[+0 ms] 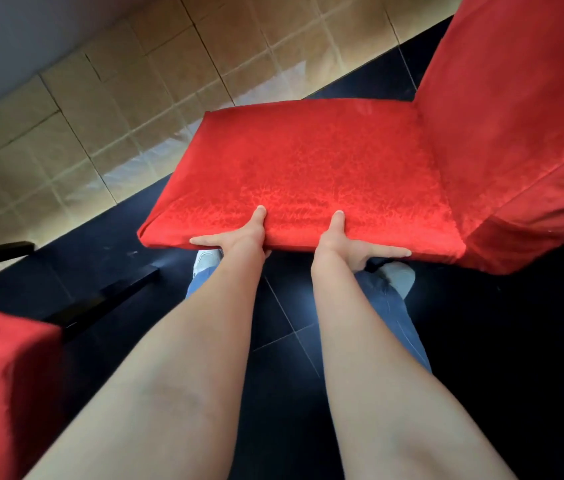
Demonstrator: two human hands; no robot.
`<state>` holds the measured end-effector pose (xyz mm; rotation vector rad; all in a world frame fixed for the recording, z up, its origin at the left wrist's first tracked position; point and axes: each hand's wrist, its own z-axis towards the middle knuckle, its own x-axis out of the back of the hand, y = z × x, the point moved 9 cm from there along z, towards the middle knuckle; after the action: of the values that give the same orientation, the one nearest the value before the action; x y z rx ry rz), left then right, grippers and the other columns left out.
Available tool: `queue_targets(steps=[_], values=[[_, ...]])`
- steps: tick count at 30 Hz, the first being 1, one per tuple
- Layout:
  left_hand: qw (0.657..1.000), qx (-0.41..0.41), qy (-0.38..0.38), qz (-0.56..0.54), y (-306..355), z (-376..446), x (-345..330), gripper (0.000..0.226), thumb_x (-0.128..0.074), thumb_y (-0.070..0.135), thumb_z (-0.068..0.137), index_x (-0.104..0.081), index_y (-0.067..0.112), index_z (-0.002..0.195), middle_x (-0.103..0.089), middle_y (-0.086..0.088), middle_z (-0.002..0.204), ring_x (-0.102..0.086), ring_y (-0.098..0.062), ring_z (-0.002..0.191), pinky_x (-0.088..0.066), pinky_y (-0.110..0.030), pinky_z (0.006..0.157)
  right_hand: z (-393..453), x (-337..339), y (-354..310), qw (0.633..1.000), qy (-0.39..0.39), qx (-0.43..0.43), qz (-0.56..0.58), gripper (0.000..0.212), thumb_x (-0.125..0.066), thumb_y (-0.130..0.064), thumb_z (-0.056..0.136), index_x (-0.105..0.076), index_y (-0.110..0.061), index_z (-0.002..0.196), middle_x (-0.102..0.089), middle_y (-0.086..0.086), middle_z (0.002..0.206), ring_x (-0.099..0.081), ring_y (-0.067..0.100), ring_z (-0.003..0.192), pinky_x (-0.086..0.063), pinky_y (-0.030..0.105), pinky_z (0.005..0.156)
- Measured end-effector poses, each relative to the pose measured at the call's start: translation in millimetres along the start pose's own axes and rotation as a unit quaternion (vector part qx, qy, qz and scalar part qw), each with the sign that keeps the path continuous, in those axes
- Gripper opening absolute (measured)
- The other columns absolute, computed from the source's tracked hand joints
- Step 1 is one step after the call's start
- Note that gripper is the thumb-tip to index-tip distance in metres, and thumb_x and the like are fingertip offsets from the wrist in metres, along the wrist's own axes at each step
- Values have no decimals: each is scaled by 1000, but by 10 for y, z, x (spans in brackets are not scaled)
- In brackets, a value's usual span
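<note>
Head view: we clasp the red chair seat (pixel 308 168) at its near edge, left hand (pixel 239 237) and right hand (pixel 348 244) side by side, thumbs on top, fingers wrapped beneath. Its flat, rectangular fabric is glossy and patterned; dark floor tiles (pixel 282 327) lie below.

I had the left hand (pixel 239 237) and right hand (pixel 346 247) gripping the near edge of the seat (pixel 308 161) side by side, thumbs on top. The chair back (pixel 515 116) rose at the seat's right. A shoe (pixel 207 259) stood under that edge, and another chair (pixel 0 393) sat at my near left.
</note>
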<state>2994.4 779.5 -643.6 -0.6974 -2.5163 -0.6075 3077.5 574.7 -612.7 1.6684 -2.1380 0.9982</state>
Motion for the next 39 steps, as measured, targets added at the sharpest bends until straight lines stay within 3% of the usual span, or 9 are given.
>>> queue_targets(steps=[7,10,19,22,25,28,33,36,39], values=[[998,15,-9,52,-28,166,545,141,-90,35,63,22,29,148,-34,0,100,-51,-25,82,-42,-31,44,-306,69,531,1000,18,-18,3,127,-76,-45,78,32,-35,145,-55,20,124,-62,33,90,-39,32,76],[997,20,-16,70,37,246,713,143,-89,34,65,29,31,146,-37,4,89,-49,-20,70,-43,-33,49,-463,79,694,999,21,-25,-6,127,-75,-45,79,33,-32,145,-56,17,122,-52,25,77,-35,30,75],[993,-7,0,118,339,256,920,143,-88,32,66,30,34,146,-32,4,74,-41,-16,57,-53,-38,66,-753,47,717,999,28,-36,-17,127,-74,-42,82,37,-27,142,-50,21,131,-63,37,102,-37,33,74],[989,-17,-22,148,418,242,903,143,-87,35,67,32,29,145,-43,-3,80,-52,-20,58,-53,-36,63,-741,34,618,998,16,-21,-53,129,-75,-45,81,37,-28,142,-45,26,135,-62,37,96,-35,33,74],[981,-19,-62,185,516,189,840,133,-85,42,68,18,18,149,-66,-14,101,-64,-22,61,-50,-33,55,-732,-3,474,996,-4,-3,-88,127,-73,-47,81,37,-33,142,-41,26,133,-51,24,66,-36,34,71],[979,-24,-81,188,645,102,740,125,-84,44,68,4,13,150,-65,-14,112,-69,-21,67,-56,-37,61,-703,-38,303,995,0,10,-95,126,-73,-46,81,37,-36,141,-41,25,131,-39,13,55,-36,34,69],[981,-37,-80,173,880,-47,550,126,-86,42,67,3,13,151,-58,-14,116,-71,-26,71,-55,-37,61,-701,-139,-17,996,12,28,-80,125,-74,-44,79,33,-39,143,-36,28,134,-43,19,59,-36,34,71],[981,-55,-68,172,1054,-112,417,131,-87,42,64,7,15,151,-51,-9,97,-70,-27,67,-59,-39,66,-698,-216,-269,996,21,46,-75,124,-75,-43,78,28,-38,146,-29,28,139,-37,22,76,-32,34,74],[979,-71,-63,181,1217,-173,263,128,-86,43,64,4,15,151,-43,-2,80,-68,-25,62,-60,-38,64,-658,-325,-492,997,2,45,-69,122,-75,-43,78,28,-41,145,-37,24,128,-53,31,74,-38,36,73]])
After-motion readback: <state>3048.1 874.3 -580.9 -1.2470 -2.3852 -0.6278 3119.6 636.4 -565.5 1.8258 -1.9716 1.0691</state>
